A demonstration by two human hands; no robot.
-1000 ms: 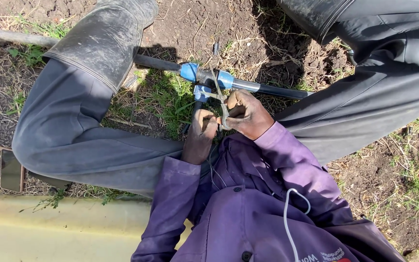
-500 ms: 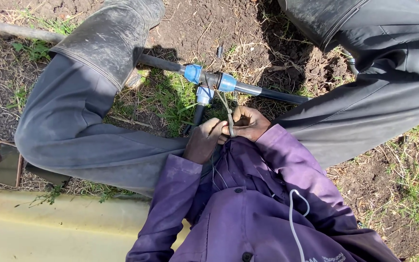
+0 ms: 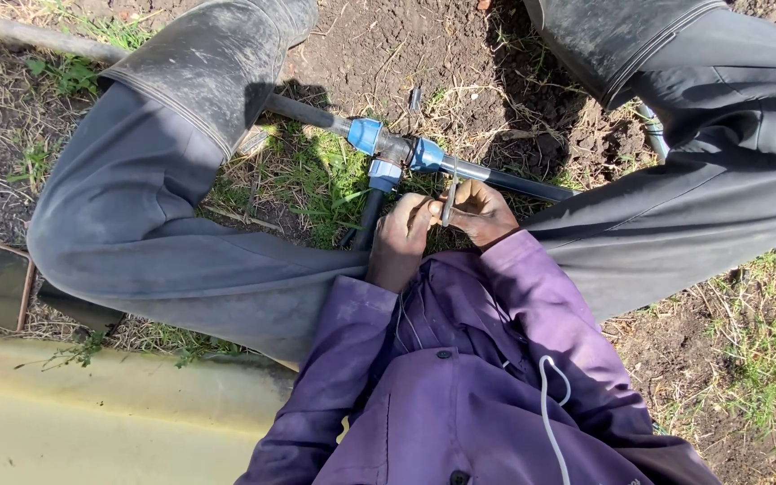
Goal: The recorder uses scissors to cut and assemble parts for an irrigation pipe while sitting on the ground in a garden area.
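I sit on the ground with my knees apart. A black pipe (image 3: 309,113) lies across the soil and meets a tee fitting (image 3: 394,148) with blue nuts; a third black pipe (image 3: 369,218) runs from the tee toward me. My left hand (image 3: 401,240) and my right hand (image 3: 479,212) are close together just below the fitting. Both pinch a thin metal strip (image 3: 449,196) that stands upright between them, its top end near the pipe right of the tee.
My legs in grey trousers and dusty rubber boots (image 3: 213,58) flank the fitting. A phone (image 3: 5,287) lies on the ground at the left. A pale yellow surface (image 3: 92,422) runs under my left thigh. Soil and grass lie around.
My hands have dropped a little from the fitting and drawn closer together. The bent wire-like strip now stands straighter between my fingers.
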